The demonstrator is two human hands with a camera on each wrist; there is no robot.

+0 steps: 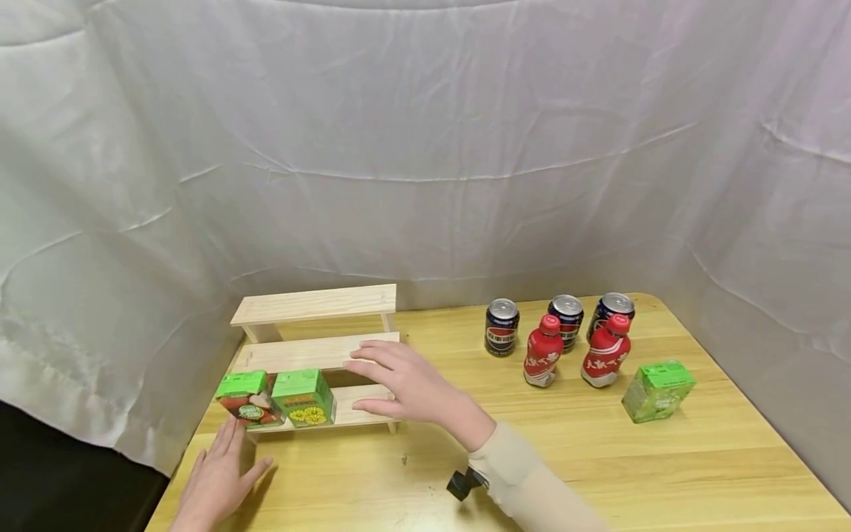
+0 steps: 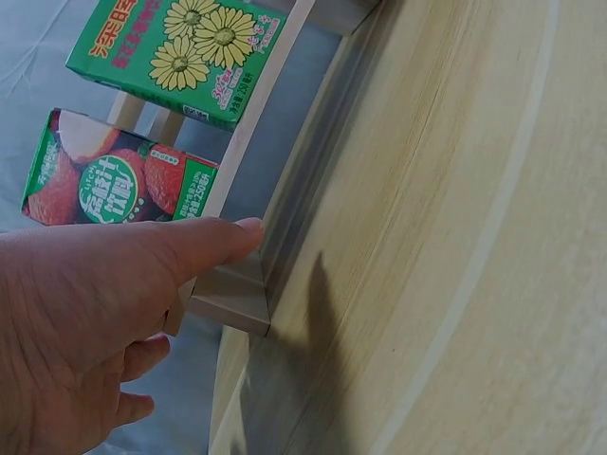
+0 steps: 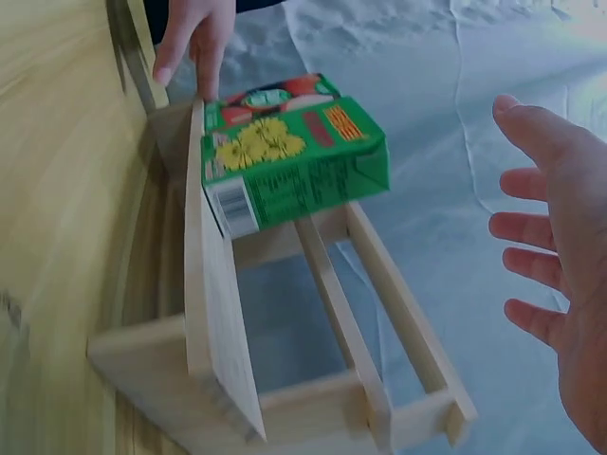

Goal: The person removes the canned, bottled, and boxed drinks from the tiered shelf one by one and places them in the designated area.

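A three-tier wooden rack [image 1: 312,355] stands at the left of the table. On its lowest tier sit a litchi drink carton [image 1: 251,400] and, to the right of it, a green carton with yellow flowers [image 1: 303,399]. My left hand [image 1: 218,473] is at the rack's front left corner, fingers extended, just below the litchi carton. In the left wrist view its thumb [image 2: 223,242] lies along the front edge of the lowest tier. My right hand [image 1: 405,380] hovers over the rack's right end, fingers spread and holding nothing. The right wrist view shows it apart from the cartons.
On the right of the table stand a dark can [image 1: 501,327], two more cans behind two red bottles [image 1: 543,351], and another green carton [image 1: 658,391]. Grey-white cloth [image 1: 452,148] hangs behind and at both sides. A black clip-like piece [image 1: 462,484] shows beside my right wrist.
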